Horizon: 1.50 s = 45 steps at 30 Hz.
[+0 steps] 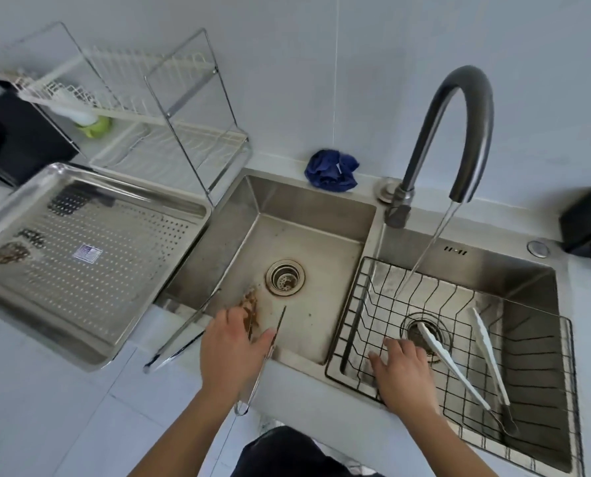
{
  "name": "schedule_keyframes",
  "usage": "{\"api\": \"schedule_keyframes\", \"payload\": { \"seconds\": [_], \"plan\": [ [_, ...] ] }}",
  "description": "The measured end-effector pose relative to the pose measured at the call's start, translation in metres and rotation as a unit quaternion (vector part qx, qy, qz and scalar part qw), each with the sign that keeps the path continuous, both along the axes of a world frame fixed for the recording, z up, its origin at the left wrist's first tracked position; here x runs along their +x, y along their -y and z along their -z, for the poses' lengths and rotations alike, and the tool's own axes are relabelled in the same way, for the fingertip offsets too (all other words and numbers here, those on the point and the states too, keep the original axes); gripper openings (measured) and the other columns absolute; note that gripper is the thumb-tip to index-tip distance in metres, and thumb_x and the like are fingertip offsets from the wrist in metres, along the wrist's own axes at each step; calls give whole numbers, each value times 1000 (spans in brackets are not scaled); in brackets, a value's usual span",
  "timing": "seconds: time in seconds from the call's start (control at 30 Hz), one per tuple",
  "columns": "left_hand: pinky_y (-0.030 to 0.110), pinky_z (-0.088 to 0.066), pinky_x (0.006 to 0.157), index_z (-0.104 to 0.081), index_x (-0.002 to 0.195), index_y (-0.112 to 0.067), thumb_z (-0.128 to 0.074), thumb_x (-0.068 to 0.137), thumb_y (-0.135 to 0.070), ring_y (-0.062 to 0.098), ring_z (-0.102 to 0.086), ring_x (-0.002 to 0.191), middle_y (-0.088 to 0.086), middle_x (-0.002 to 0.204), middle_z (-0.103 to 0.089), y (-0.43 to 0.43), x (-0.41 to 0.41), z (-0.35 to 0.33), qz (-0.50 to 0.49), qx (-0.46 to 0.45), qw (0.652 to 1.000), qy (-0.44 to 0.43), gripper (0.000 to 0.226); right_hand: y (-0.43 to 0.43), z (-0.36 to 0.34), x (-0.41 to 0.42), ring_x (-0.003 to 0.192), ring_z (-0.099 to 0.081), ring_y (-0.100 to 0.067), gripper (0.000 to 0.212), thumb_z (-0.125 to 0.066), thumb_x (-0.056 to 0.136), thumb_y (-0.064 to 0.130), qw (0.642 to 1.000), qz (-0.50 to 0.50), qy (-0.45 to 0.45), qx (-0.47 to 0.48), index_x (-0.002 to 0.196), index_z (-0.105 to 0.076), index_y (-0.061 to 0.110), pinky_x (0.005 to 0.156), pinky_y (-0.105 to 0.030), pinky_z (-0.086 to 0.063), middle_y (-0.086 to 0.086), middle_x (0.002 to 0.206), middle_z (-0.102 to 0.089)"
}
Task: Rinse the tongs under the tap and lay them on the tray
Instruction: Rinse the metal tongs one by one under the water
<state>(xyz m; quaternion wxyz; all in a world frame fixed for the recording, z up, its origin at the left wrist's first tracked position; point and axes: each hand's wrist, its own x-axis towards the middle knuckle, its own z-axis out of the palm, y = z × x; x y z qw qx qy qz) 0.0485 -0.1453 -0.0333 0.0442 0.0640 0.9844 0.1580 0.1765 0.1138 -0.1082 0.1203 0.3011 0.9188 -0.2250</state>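
Note:
My left hand (230,352) grips thin steel tongs (265,359) over the near edge of the left sink basin (308,249). Their tips point toward the drain, and their looped end hangs past the counter edge. Brown residue lies by the tips. My right hand (404,370) hovers with fingers spread over the near left corner of a black wire basket (356,304) in the right basin and holds nothing. The dark curved tap (459,108) runs a stream of water (425,259) into that basket. A perforated steel tray (122,290) sits on the counter to the left.
White-tipped tongs (438,349) lie in the basket over the right drain. Another pair of steel tongs (184,328) rests across the sink's left rim beside the tray. A dish rack (156,108) stands behind the tray. A blue cloth (332,170) sits behind the sink.

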Motion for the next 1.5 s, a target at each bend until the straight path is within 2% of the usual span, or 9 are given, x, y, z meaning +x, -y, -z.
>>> {"api": "schedule_keyframes", "payload": {
  "seconds": [0.17,0.43,0.73,0.87,0.97,1.1,1.27,1.33,1.5],
  "plan": [
    [38,-52,76,-52,111,-9,-71,70,-72,26,-55,99,9,109,-57,2,12,9,-37,-32,997,66,77,1,-2,0,137,-38,-27,50,-45,104,49,1000,-1,5,-9,145,-50,21,112,-41,-37,-2,144,-51],
    [42,-53,82,-57,122,-7,-72,81,-54,31,-58,106,14,118,-57,-1,11,21,-58,-12,995,83,64,1,-12,-1,138,-38,-26,54,-43,104,51,999,-1,28,-17,148,-46,21,112,-41,-36,-2,146,-49],
    [43,-55,82,-54,134,-12,-77,77,-48,28,-57,110,11,123,-57,-7,16,9,-50,31,997,42,71,-3,-2,2,133,-42,-25,54,-49,100,54,999,20,14,-28,143,-51,22,106,-40,-41,-1,141,-53],
    [38,-53,72,-54,132,-12,-81,75,-43,26,-59,95,7,113,-57,-30,19,-10,-16,75,997,-12,70,-5,-10,-1,136,-41,-25,52,-55,100,48,994,53,-5,-98,144,-52,21,111,-39,-39,-1,142,-55],
    [30,-50,61,-55,128,-12,-85,71,-40,19,-59,75,6,110,-57,-54,23,-23,39,113,991,-54,70,-5,-41,-14,113,-60,-14,42,-60,100,43,960,126,-104,-228,135,-63,20,95,-33,-49,8,119,-69],
    [25,-43,48,-49,123,-16,-85,69,-38,20,-60,62,6,106,-55,-86,26,-32,122,146,977,-98,68,6,-95,-43,79,-72,-13,25,-62,102,31,833,129,-187,-504,120,-71,16,73,-35,-61,1,96,-80],
    [23,-41,44,-52,117,-21,-87,67,-37,18,-60,62,1,99,-56,-106,25,-38,174,159,962,-137,63,18,-113,-63,67,-70,-20,7,-67,97,10,823,171,-249,-481,97,-74,9,61,-33,-61,-11,80,-74],
    [24,-45,50,-55,118,-26,-84,71,-39,14,-59,67,-5,98,-55,-106,24,-38,178,181,960,-119,56,15,-111,-64,63,-69,-19,19,-66,97,8,835,183,-252,-454,79,-72,13,58,-30,-59,-7,69,-71],
    [14,-39,76,-52,125,-36,-74,83,-37,2,-54,92,-15,103,-55,-101,17,-32,167,226,959,32,48,4,-105,-67,66,-74,-31,16,-63,96,3,836,193,-246,-450,84,-61,-8,65,-39,-64,-16,68,-69]
  ]
}}
